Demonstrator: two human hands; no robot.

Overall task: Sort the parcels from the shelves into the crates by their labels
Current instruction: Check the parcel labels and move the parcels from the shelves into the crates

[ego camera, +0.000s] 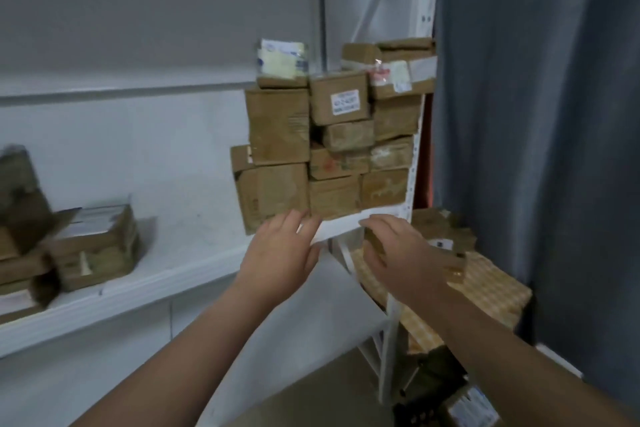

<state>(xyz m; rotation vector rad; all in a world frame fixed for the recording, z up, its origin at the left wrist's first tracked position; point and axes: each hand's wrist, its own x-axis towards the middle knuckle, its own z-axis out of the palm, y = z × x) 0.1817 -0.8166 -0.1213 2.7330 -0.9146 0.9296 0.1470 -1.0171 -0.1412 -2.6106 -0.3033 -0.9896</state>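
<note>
On the white shelf [346, 228], stacked parcels [277, 125]; left hand [280, 250] straight-fingered, empty; right hand [394, 253] curled round a small parcel [374, 241].

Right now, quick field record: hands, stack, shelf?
parcel stack: brown boxes piled at right end of shelf
left hand: fingers straight, at the stack's base
right hand: at the shelf edge below the stack; grip unclear
labelled parcel: white label, upper middle of stack
other parcels: left end of shelf
</note>
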